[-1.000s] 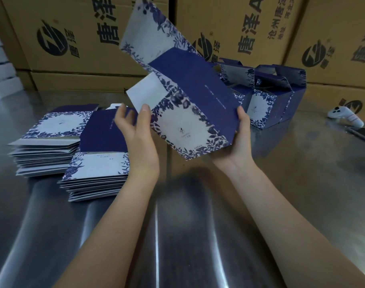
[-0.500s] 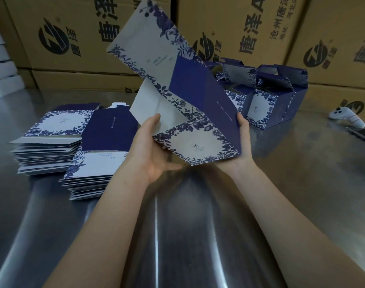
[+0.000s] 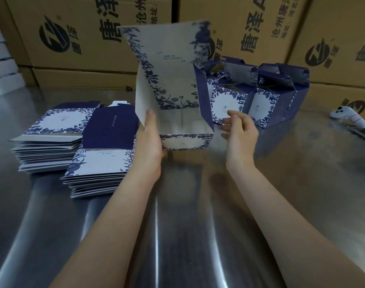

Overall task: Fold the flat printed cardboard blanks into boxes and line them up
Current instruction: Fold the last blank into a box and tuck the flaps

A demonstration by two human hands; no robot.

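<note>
A blue-and-white floral cardboard blank (image 3: 169,75) is opened into a square tube and held upright above the steel table. My left hand (image 3: 149,140) grips its left wall and lower front edge, thumb on the inside. Just to the right of the tube's dark blue right wall, my right hand (image 3: 238,129) hovers with its fingers loosely curled and nothing in them. Several folded boxes (image 3: 258,100) stand in a row at the back right. Two stacks of flat blanks (image 3: 50,140) (image 3: 100,163) lie on the left.
Large brown shipping cartons (image 3: 77,38) wall off the back of the steel table (image 3: 177,235). A white game-style controller (image 3: 347,116) and a dark flat device (image 3: 363,133) lie at the right edge. White foam blocks (image 3: 1,65) sit at far left.
The blank has swung from a tilted, half-flat shape into an upright open tube. My right hand has let go of its right edge and drawn slightly away.
</note>
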